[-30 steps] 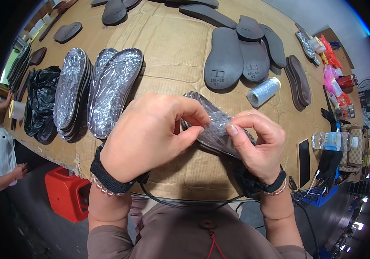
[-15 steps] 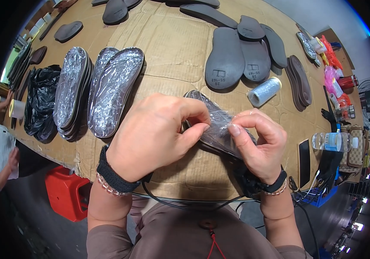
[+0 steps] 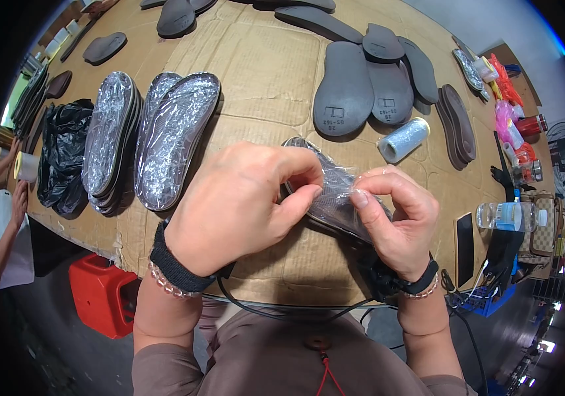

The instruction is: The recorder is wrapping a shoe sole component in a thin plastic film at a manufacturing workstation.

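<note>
A dark shoe sole (image 3: 301,144) lies slantwise on the cardboard-covered table in front of me, partly hidden under my hands. Clear plastic film (image 3: 336,188) stretches over its upper face. From the left, my left hand (image 3: 243,198) pinches the film between thumb and forefinger. My right hand (image 3: 401,214) is closed in a pinch on the film too, a short way to the right. Just beyond the right hand lies a roll of clear film (image 3: 404,140) on its side.
Film-wrapped soles (image 3: 175,142) stand in stacks at left, beside a black plastic bag (image 3: 65,158). Bare grey soles (image 3: 344,89) overlap at the far side. A plastic bottle (image 3: 510,216) lies at right. A red stool (image 3: 101,297) stands below the left edge, near a co-worker's hand (image 3: 20,203).
My left hand has shifted very slightly right; my right hand is almost unmoved, with both still pinching the film. At far left, the co-worker's hand has risen toward a white roll.
</note>
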Motion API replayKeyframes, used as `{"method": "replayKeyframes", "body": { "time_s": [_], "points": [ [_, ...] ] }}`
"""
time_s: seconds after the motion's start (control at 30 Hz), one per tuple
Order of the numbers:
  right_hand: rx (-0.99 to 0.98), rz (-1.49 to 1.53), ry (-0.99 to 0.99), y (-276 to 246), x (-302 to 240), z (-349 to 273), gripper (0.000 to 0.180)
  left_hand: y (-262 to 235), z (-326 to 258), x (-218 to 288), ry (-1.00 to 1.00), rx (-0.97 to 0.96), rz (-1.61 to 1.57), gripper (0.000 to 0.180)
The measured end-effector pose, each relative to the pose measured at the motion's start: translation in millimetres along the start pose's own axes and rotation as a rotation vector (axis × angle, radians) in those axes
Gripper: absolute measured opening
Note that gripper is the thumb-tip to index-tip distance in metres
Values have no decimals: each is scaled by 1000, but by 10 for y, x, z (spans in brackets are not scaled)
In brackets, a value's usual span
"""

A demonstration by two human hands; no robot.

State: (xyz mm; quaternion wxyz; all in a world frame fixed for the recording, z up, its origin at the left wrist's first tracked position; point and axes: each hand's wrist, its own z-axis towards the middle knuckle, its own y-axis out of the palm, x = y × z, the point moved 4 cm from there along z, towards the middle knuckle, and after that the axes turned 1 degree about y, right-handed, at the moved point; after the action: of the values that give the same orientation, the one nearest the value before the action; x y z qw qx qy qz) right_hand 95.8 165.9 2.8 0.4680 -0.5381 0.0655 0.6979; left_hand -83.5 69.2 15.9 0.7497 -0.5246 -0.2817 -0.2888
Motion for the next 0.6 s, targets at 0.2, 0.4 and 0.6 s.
{"method": "replayKeyframes", "body": {
  "time_s": [0.2, 0.4, 0.6],
  "points": [
    [8, 7, 2, -8, -11, 7, 6, 9, 8, -27, 0, -27, -123, 7],
    [5, 15, 2, 10, -3, -20, 6, 34, -14, 4, 14, -33, -45, 7],
    [-5, -4, -22, 17, 15, -15, 6, -28, -2, 24, -2, -34, -61, 7]
  ]
}}
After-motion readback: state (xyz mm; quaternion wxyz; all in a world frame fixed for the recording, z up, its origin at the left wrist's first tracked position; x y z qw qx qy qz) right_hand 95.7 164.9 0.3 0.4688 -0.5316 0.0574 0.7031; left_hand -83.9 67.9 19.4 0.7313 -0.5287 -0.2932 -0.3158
